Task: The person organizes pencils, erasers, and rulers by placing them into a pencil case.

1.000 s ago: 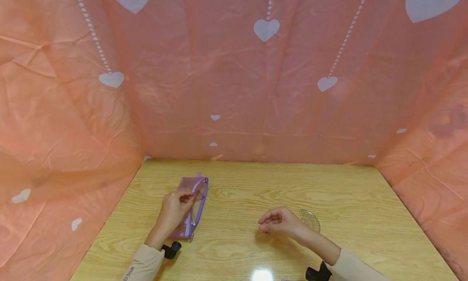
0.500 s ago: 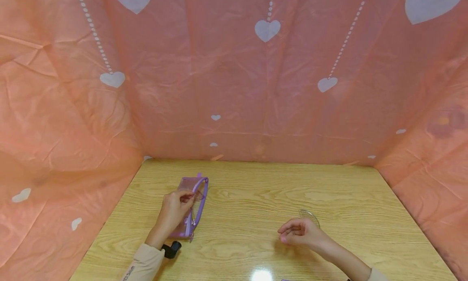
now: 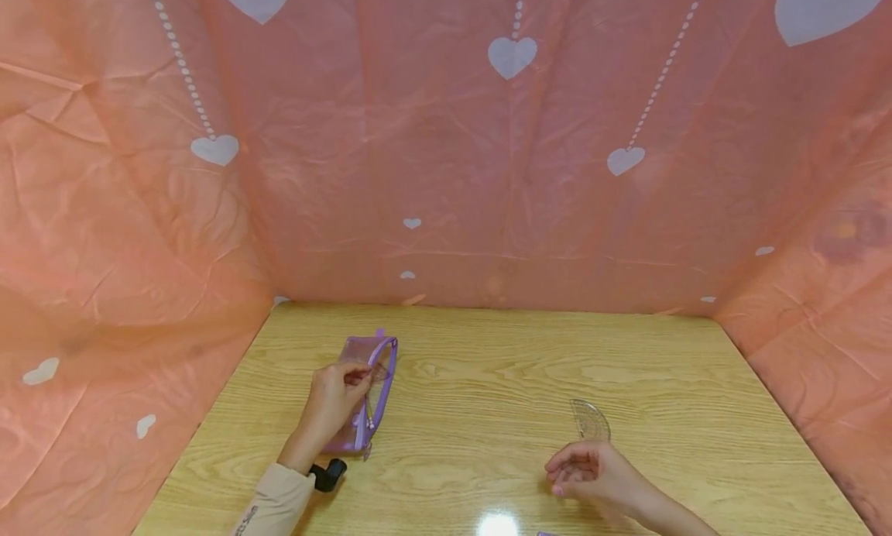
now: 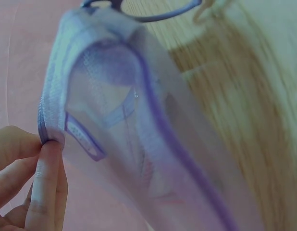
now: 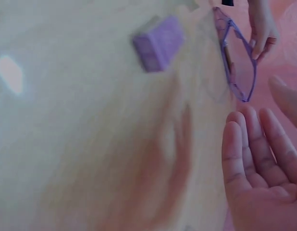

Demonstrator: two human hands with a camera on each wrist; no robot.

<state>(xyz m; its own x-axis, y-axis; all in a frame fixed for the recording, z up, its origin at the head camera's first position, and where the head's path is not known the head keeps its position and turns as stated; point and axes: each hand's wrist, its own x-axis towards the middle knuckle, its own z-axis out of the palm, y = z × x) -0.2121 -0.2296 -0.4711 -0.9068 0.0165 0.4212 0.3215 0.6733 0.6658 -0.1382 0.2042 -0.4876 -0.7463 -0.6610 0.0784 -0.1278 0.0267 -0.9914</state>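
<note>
A see-through purple pencil case (image 3: pixel 344 438) lies on the left of the table with its zipped mouth spread. My left hand (image 3: pixel 336 400) pinches the zipper edge of that mouth between thumb and fingers; the left wrist view shows the pinch at the rim of the pencil case (image 4: pixel 153 120). Inside are some thin items, too blurred to name. Over the right side of the table is my right hand (image 3: pixel 599 474), its fingers loosely bent and holding nothing. A clear protractor (image 3: pixel 591 421) lies just beyond it. In the right wrist view the right hand (image 5: pixel 264 168) shows its bare palm.
A small purple block (image 5: pixel 159 43) rests on the table in the right wrist view; only a sliver of something purple (image 3: pixel 546 534) shows at the head view's bottom edge. Pink cloth (image 3: pixel 488 172) with white hearts borders the wooden table (image 3: pixel 474 365) at the back and sides.
My right hand has moved right and toward the near edge, passing in front of the protractor, which is now mostly uncovered. The left hand and pencil case have stayed put.
</note>
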